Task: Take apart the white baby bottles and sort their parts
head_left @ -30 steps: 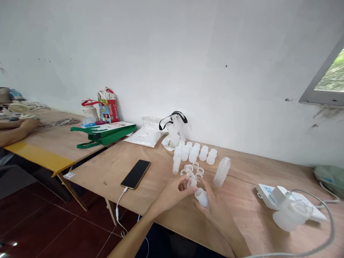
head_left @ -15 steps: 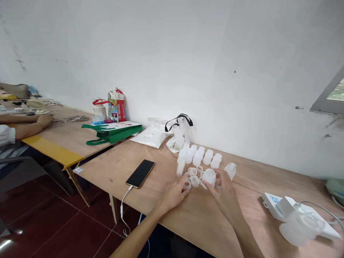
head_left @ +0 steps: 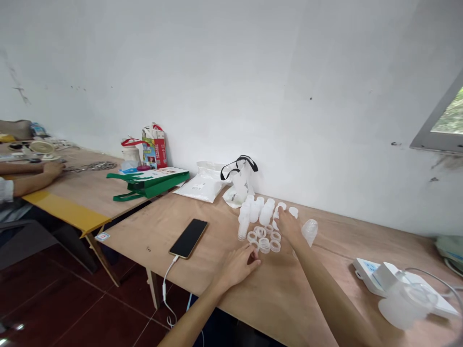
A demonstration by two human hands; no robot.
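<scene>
Head view: your left hand (head_left: 236,266) lies open by the clear rings (head_left: 264,239); your right hand (head_left: 288,226) touches the white bottles (head_left: 265,214), grip unclear.

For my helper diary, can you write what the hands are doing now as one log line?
left hand: flat on table beside plastic rings | right hand: at white plastic bottles | nearby: stacked clear cups; phone

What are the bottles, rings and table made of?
The bottles look like cloudy white plastic with a matte finish, since light passes through their walls; the exact plastic can't be told. The rings look like the same translucent plastic, though they are small in view. The table looks like unpainted plywood, with visible pale wood grain and a low sheen.
</scene>
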